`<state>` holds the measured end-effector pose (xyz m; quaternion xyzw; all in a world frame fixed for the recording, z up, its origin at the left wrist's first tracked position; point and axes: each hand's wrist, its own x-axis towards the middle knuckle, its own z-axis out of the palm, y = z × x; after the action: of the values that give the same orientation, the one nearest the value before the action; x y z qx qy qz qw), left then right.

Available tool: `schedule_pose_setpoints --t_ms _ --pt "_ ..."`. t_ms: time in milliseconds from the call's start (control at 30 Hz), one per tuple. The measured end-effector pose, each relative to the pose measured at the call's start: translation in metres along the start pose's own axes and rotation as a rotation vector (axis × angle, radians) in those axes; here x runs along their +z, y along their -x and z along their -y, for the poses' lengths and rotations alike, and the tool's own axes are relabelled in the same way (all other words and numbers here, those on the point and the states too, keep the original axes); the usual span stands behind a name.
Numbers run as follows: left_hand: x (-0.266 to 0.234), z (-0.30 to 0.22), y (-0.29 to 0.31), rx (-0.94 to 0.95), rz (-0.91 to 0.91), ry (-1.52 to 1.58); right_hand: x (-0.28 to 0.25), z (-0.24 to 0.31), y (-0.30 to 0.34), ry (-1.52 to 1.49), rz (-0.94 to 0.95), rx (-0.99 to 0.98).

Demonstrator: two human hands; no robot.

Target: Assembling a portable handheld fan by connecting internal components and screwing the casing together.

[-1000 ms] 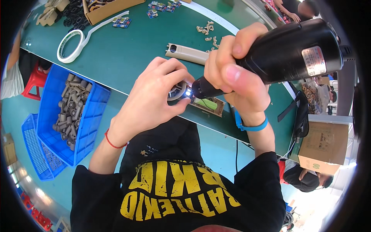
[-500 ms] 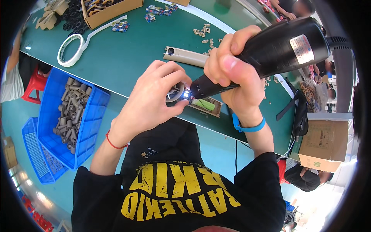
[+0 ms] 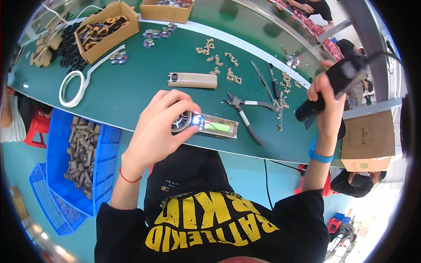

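My left hand (image 3: 160,120) is closed on a beige fan housing (image 3: 233,129) at the table's near edge. Its round fan ring (image 3: 180,125) sits under my fingers. Between fingertips and thumb shows a small blue circuit board (image 3: 198,121) with a lit white light, and beside it lies a green battery (image 3: 218,127) with a red wire. Off to the right, my right hand (image 3: 326,94) grips a black corded heat gun (image 3: 344,76), nozzle pointing down and left, well apart from the housing. A beige cover (image 3: 193,80) lies just beyond the housing. Pliers (image 3: 238,101) rest to its right.
Tweezers (image 3: 262,79) and loose beige clips (image 3: 233,76) lie farther back. White tape (image 3: 62,94), circuit boards (image 3: 119,58) and a carton of rings (image 3: 107,37) occupy the left. A blue crate (image 3: 105,164) of grey parts stands beside the table. Other people are at the far right.
My right hand has drawn the heat gun away from the circuit board, to the right. The battery, board and pliers now show uncovered. My left hand still holds the housing.
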<state>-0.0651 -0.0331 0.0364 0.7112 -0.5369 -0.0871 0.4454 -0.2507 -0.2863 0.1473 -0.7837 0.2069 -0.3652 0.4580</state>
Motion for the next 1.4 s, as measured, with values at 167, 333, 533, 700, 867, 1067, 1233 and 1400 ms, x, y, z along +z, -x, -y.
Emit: schedule_pose_setpoints --t_ms 167,333,533,700,867,1067,1233,1400 --pt "-0.005 -0.001 0.001 -0.026 -0.053 0.148 -0.097 -0.093 0.019 0.753 -0.155 0.223" --pt "-0.005 0.010 -0.001 -0.027 -0.062 0.224 -0.110 -0.113 0.040 1.102 -0.236 0.207" --pt "0.006 0.029 0.004 -0.023 -0.125 0.341 0.021 -0.040 0.029 0.874 0.035 -0.484" --pt "0.006 0.024 0.009 -0.094 -0.137 0.392 0.128 -0.042 -0.010 0.566 0.591 -0.699" --pt "0.010 0.022 0.006 -0.025 -0.091 0.356 0.163 -0.063 -0.009 0.680 0.738 -0.692" --pt "0.010 0.020 0.016 -0.083 -0.086 0.407 0.126 -0.027 0.009 0.162 0.764 -0.120" --pt "0.006 0.025 0.010 -0.061 -0.085 0.427 0.101 -0.018 0.046 0.321 0.713 -0.174" --pt "0.007 0.027 0.008 -0.125 -0.121 0.520 0.101 -0.025 0.055 0.445 0.637 -0.358"
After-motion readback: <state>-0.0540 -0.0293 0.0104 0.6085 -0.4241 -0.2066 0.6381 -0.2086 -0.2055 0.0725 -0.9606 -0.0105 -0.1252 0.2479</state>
